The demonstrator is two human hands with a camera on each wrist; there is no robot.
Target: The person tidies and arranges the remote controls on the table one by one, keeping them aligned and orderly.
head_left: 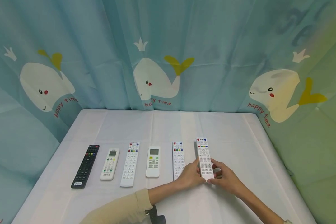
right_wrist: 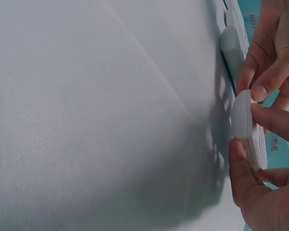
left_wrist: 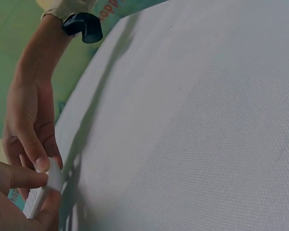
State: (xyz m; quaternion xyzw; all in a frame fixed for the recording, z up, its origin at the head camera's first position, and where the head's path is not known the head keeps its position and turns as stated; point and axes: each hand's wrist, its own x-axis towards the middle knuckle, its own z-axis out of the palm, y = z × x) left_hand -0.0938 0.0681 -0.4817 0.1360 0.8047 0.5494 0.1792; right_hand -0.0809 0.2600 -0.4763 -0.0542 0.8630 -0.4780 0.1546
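Both hands hold a white remote control with many small keys and a few coloured ones. The left hand pinches its left edge near the bottom end. On the opposite edge, the right hand grips with thumb and curled fingers. The right wrist view shows the remote's rounded end between the two hands, raised off the cloth with a shadow beneath. Just left lies a similar white remote, its lower end partly covered by the left hand. In the left wrist view only a short part of the held remote shows.
Leftward in a row lie a white remote with a small screen, a long white remote, another screened remote and a black remote. White cloth covers the table. A whale-print curtain surrounds it.
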